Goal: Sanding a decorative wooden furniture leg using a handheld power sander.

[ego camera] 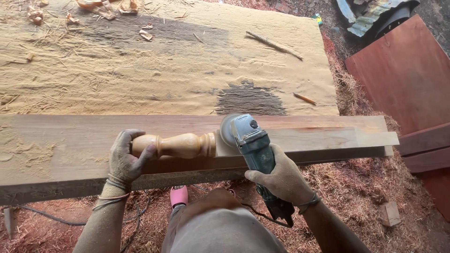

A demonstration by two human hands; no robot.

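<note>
A turned wooden spindle (pixel 180 145) with rounded bulbs lies lengthwise on a long wooden plank (pixel 70 140). My left hand (pixel 125 157), coated in sawdust, grips the spindle's left end. My right hand (pixel 281 178) holds the body of a blue-grey angle grinder (pixel 253 143). The grinder's disc (pixel 226 130) sits against the squared right end of the spindle. The grinder's cord hangs down below my right wrist.
Behind the plank lies a wide board thick with sawdust (pixel 140 70), with wood chips, a stick (pixel 274 45) and a pencil (pixel 304 98) on it. Red-brown panels (pixel 408 75) lean at the right. Shavings cover the ground, with a small wood block (pixel 389 214) and a pink sandal (pixel 178 195).
</note>
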